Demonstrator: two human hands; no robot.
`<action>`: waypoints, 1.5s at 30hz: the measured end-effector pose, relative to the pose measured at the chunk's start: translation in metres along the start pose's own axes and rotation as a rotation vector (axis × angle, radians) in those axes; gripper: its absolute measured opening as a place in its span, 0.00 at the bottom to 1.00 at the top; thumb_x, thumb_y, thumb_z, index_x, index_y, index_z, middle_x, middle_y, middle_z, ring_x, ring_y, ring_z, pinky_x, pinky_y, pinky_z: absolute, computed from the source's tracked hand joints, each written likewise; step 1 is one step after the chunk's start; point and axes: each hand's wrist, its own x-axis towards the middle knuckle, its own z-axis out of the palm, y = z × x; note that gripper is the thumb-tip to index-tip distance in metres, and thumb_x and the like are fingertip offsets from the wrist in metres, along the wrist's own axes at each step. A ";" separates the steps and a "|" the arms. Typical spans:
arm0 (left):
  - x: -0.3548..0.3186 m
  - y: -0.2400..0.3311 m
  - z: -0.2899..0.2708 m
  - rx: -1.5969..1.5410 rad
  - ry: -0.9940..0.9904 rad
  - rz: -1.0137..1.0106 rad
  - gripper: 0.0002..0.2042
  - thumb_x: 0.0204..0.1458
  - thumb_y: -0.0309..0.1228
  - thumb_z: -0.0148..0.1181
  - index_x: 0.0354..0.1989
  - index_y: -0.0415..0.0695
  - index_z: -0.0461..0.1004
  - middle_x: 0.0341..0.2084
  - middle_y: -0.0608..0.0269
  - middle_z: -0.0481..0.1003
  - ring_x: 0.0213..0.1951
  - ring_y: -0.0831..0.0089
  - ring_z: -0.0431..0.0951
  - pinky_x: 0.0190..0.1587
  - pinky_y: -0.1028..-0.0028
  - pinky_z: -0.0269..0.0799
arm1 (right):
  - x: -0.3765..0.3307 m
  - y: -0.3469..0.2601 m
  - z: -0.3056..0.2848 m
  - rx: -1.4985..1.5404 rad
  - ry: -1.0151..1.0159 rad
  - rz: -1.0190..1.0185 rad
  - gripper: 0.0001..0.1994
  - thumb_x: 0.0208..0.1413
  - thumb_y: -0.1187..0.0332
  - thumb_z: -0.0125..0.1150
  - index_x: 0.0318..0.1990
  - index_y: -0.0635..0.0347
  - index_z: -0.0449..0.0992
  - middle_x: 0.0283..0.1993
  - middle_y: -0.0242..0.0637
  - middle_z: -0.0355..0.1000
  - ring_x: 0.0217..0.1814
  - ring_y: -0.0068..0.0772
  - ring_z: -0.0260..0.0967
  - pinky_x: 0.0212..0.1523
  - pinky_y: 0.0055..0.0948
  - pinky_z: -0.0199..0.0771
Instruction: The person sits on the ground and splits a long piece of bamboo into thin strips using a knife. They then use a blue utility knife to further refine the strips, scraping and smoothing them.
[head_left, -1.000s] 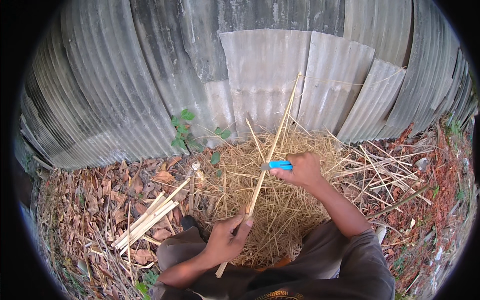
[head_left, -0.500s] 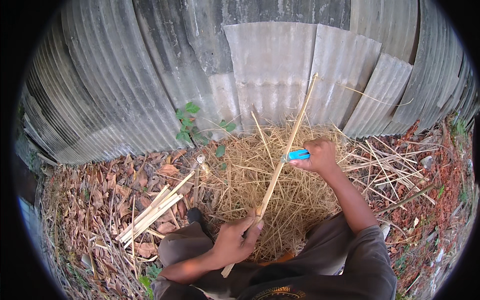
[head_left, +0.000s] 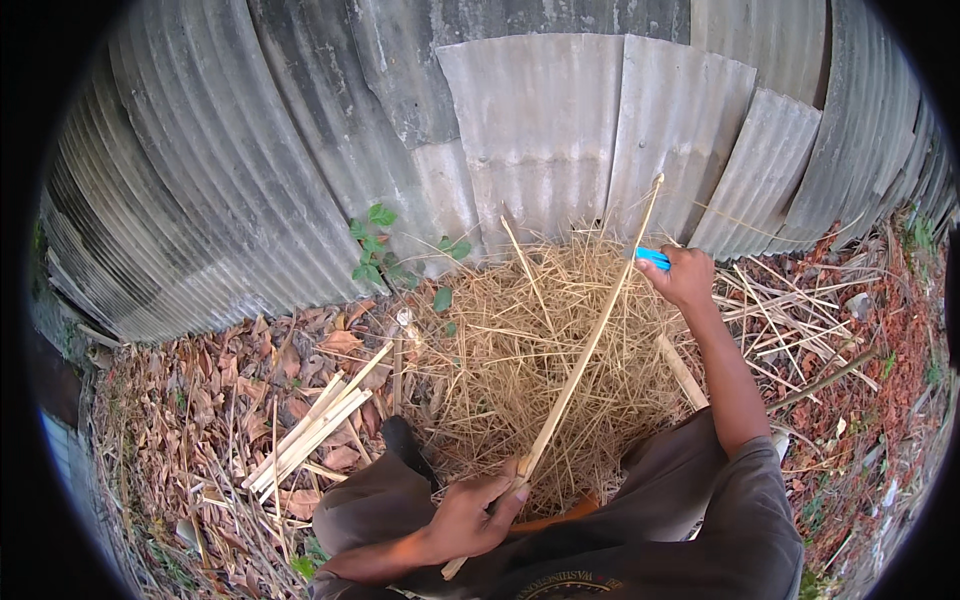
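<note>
A long pale bamboo strip (head_left: pixel 578 372) slants from my lap up and away to the right, its far tip rising in front of the metal sheets. My left hand (head_left: pixel 472 515) is closed around its near part, just below a knobby joint. Fingers wrapped round a blue utility knife (head_left: pixel 652 259), my right hand (head_left: pixel 689 278) is at the strip's upper part. The blade end meets the strip there, though the edge itself is too small to make out. A thin curled sliver trails off right near the far tip.
A heap of straw-like shavings (head_left: pixel 490 365) covers the ground between my legs. Several split bamboo pieces (head_left: pixel 312 440) lie on dry leaves at left; more sticks (head_left: pixel 790 315) are scattered at right. Corrugated sheets (head_left: pixel 540 120) stand close ahead, with a green plant (head_left: pixel 370 250) at their foot.
My right hand and the knife have slid up and right along the strip, away from my left hand. The strip's far end has tilted right and lower. My left hand stays at the joint.
</note>
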 end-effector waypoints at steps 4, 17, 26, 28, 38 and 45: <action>-0.018 -0.004 0.001 0.034 -0.059 -0.010 0.16 0.58 0.27 0.57 0.52 0.31 0.71 0.16 0.52 0.68 0.18 0.77 0.67 0.25 0.75 0.68 | 0.015 0.045 0.002 0.005 -0.033 0.331 0.31 0.49 0.35 0.55 0.22 0.58 0.79 0.17 0.50 0.70 0.23 0.54 0.71 0.27 0.49 0.70; -0.027 -0.048 -0.027 -0.145 -0.076 -0.104 0.14 0.61 0.29 0.54 0.52 0.36 0.71 0.20 0.60 0.72 0.22 0.78 0.70 0.27 0.74 0.69 | 0.005 0.068 0.082 0.306 -0.066 0.378 0.39 0.53 0.29 0.44 0.15 0.61 0.70 0.12 0.45 0.63 0.14 0.43 0.63 0.18 0.38 0.64; -0.020 -0.046 -0.032 -0.657 -0.058 -0.385 0.20 0.68 0.39 0.39 0.59 0.40 0.68 0.15 0.72 0.61 0.16 0.85 0.61 0.21 0.82 0.60 | -0.009 -0.074 0.027 1.174 -0.547 0.501 0.26 0.64 0.41 0.42 0.32 0.57 0.67 0.14 0.24 0.53 0.12 0.18 0.46 0.15 0.25 0.50; -0.011 -0.043 -0.035 -0.710 -0.029 -0.430 0.21 0.67 0.40 0.41 0.61 0.40 0.66 0.15 0.73 0.60 0.17 0.85 0.60 0.21 0.82 0.60 | -0.035 -0.096 0.021 0.935 -0.452 0.140 0.25 0.65 0.44 0.43 0.34 0.60 0.69 0.16 0.31 0.59 0.16 0.27 0.56 0.20 0.31 0.58; 0.021 -0.033 -0.038 -0.741 0.075 -0.371 0.23 0.67 0.44 0.37 0.58 0.38 0.64 0.17 0.70 0.64 0.17 0.83 0.64 0.22 0.81 0.64 | -0.082 -0.170 -0.028 0.812 -0.548 -0.293 0.22 0.57 0.47 0.58 0.28 0.60 0.72 0.16 0.37 0.64 0.17 0.38 0.65 0.21 0.36 0.63; 0.033 -0.022 -0.030 -0.585 0.018 -0.263 0.16 0.68 0.37 0.35 0.53 0.39 0.63 0.17 0.68 0.64 0.16 0.81 0.66 0.21 0.79 0.66 | -0.079 -0.174 -0.021 0.569 -0.425 -0.443 0.29 0.50 0.37 0.59 0.20 0.58 0.73 0.12 0.37 0.63 0.15 0.41 0.67 0.19 0.38 0.65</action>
